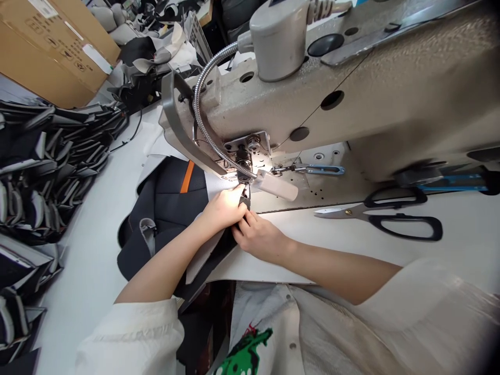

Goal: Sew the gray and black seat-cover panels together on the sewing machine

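Observation:
Under the head of a sewing machine [297, 109], my left hand [223, 209] grips the edge of a dark fabric cover [175, 203] close to the needle area. Right beside it, my right hand [263, 237] pinches the same cover's edge, the fingers of both hands nearly touching. An orange strip [187, 177] crosses the cover's dark panel, and its grey underside shows near my left forearm. Part of the cover hangs over the table's front edge. A lit lamp [276, 186] on a bendable metal neck shines on the stitching spot. My hands partly hide the presser foot.
Black-handled scissors [375, 212] lie right of my hands. Blue thread snips [322, 170] rest on the machine bed, and another blue tool [449, 182] sits farther right. Stacked dark fabric pieces [50, 161] line the left side. A cardboard box [54, 47] stands at the back left.

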### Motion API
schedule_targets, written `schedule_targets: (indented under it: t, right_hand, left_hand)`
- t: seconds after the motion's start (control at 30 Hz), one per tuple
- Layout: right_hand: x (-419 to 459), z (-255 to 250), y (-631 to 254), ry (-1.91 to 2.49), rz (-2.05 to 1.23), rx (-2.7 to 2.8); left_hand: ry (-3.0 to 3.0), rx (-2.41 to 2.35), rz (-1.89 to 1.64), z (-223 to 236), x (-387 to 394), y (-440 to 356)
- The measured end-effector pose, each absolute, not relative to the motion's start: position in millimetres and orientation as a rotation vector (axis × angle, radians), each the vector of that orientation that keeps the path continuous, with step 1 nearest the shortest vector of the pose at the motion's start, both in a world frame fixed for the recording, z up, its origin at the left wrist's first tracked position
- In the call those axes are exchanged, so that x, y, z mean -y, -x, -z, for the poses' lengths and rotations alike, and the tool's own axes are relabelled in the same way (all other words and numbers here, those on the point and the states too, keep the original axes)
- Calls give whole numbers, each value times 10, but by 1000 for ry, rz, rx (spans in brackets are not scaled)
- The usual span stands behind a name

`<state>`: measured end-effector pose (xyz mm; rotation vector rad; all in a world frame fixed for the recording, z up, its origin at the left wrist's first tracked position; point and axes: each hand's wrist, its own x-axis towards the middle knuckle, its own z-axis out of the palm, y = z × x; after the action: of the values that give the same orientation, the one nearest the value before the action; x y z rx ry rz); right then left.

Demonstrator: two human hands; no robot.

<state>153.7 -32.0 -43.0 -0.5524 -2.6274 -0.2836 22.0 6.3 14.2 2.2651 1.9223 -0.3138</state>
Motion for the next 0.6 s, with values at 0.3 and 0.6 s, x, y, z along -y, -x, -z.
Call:
schedule_targets:
  t: [0.3, 0.6]
  right_hand:
    - [209, 447, -1637, 550, 298, 2597]
    - [411, 291, -1429, 455, -15, 2788]
  left_hand:
    - [-2528, -1750, 347, -40, -77, -239]
    - [-2490, -1850, 610, -362, 125, -177]
